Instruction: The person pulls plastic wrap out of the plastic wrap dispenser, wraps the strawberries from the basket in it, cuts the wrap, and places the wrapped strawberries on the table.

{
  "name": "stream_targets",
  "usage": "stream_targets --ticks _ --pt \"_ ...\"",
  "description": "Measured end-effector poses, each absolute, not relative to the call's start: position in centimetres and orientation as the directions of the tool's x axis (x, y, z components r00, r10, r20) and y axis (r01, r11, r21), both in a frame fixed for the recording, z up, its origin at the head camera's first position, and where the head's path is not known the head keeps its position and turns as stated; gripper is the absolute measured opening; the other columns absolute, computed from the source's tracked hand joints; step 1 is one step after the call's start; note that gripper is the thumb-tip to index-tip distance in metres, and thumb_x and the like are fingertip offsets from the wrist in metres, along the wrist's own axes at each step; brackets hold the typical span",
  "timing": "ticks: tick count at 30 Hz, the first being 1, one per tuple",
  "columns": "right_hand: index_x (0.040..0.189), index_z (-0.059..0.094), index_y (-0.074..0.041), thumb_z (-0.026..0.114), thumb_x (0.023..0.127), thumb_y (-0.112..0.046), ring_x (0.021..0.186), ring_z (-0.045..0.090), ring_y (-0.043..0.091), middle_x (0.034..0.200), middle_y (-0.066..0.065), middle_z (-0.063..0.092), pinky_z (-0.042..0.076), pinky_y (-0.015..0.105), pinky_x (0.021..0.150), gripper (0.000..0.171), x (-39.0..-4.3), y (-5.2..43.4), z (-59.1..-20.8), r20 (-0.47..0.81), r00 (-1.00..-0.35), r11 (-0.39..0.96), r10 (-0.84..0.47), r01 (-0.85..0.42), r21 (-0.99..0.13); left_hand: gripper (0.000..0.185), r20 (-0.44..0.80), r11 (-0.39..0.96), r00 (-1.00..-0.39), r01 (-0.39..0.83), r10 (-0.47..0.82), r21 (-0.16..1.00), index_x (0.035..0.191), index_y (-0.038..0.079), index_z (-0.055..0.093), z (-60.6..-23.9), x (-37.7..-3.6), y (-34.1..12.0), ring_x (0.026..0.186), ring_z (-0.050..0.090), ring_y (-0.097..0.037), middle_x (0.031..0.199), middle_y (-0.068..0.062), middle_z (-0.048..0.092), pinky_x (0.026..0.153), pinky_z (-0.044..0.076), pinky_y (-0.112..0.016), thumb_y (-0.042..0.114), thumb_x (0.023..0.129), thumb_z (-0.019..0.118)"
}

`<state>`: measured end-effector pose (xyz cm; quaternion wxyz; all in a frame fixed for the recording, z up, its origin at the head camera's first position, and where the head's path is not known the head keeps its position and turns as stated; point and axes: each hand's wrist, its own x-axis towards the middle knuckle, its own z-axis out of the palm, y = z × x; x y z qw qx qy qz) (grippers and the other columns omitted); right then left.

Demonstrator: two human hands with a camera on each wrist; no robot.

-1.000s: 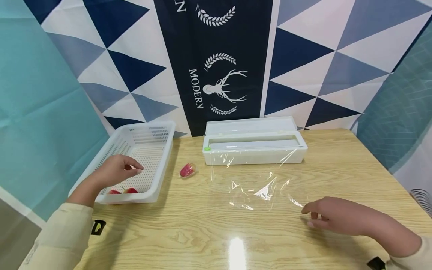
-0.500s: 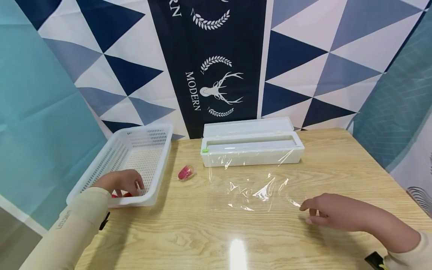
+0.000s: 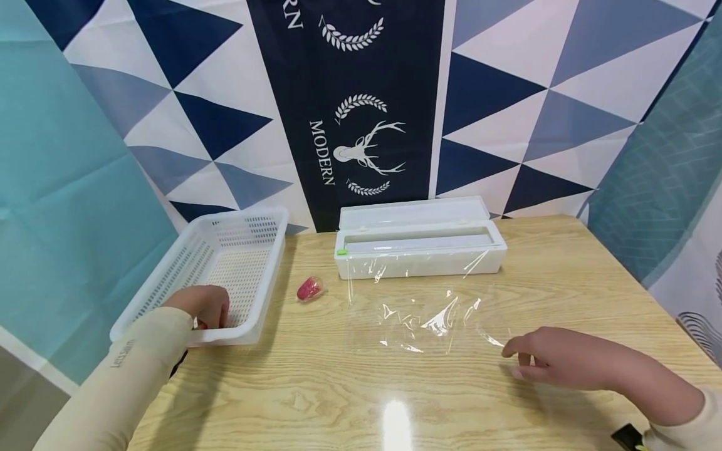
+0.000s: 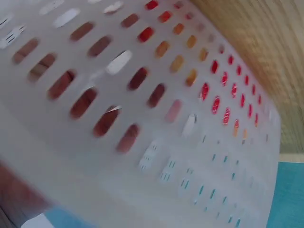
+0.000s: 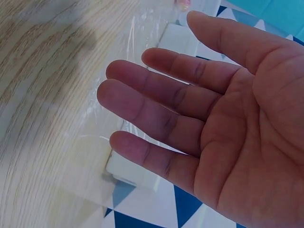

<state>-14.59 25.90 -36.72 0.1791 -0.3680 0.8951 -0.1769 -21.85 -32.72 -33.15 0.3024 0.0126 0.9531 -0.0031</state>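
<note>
At the bench's [image 3: 316, 382] left edge, about nine o'clock from its middle, the left hand [image 3: 200, 307] is sunk into the near end of the white slotted basket [image 3: 248, 250]; its fingers curl downward behind the basket's near wall, and I cannot tell whether they have closed on anything; the left wrist view shows only blurred slots with red and orange showing through them, so the red pieces [image 4: 218, 102] lie in that same near corner, at or just under the fingertips. The basket's long axis runs from six towards twelve o'clock, tilted slightly right, and the hand enters it from the six o'clock end. The left hand is far the nearer one to the basket; the right hand [image 3: 555, 360] lies well apart at about four o'clock, palm down, fingers loosely extended and holding nothing, its fingertips at the right edge of the clear film sheet [image 3: 434, 313]; the right wrist view shows the same fingers [image 5: 156, 109] spread and relaxed. A wrapped red piece [image 3: 309, 289] sits on the bench between basket and film, at roughly two o'clock from the left hand; the film runs back at twelve o'clock to the open white dispenser box [image 3: 420, 247], whose long axis lies left to right.
</note>
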Motion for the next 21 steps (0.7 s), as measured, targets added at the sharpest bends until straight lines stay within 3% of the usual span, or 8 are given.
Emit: stream_targets --ticks 8,14,21 --pt "0.112 0.067 -0.004 0.065 0.094 -0.024 0.07 0.053 -0.005 0.085 -0.019 0.062 0.047 0.027 0.06 0.026 -14.7 25.6 -36.6 -0.169 -0.648 0.644 -0.743 -0.622 -0.446 0.021 -0.58 0.972 -0.812 -0.083 0.062 0.221 0.096 0.006 0.067 -29.9 -22.7 -32.4 0.08 0.057 -0.022 0.089 -0.009 0.061 0.066 0.057 -0.039 0.011 0.079 0.079" --pt "0.112 0.066 -0.004 0.065 0.094 -0.024 0.071 0.053 -0.005 0.085 -0.02 0.062 0.048 0.027 0.06 0.026 -14.6 25.4 -36.5 -0.158 -0.641 0.634 -0.751 -0.633 -0.444 0.024 -0.482 0.956 -0.858 0.037 0.18 0.291 0.097 0.006 0.067 -27.2 -23.1 -31.8 0.079 0.059 -0.022 0.096 -0.009 0.061 0.061 0.057 -0.035 0.019 0.08 0.079" --pt "0.113 0.066 -0.004 0.065 0.095 -0.024 0.071 0.053 -0.005 0.085 -0.02 0.061 0.048 0.028 0.061 0.028 -14.7 25.2 -36.4 -0.166 -0.643 0.64 -0.747 -0.629 -0.441 0.022 -0.324 0.936 -0.9 0.198 0.291 0.291 0.097 0.01 0.069 -23.5 -22.4 -29.6 0.072 0.059 -0.02 0.092 -0.006 0.062 0.06 0.054 -0.032 0.022 0.081 0.079"
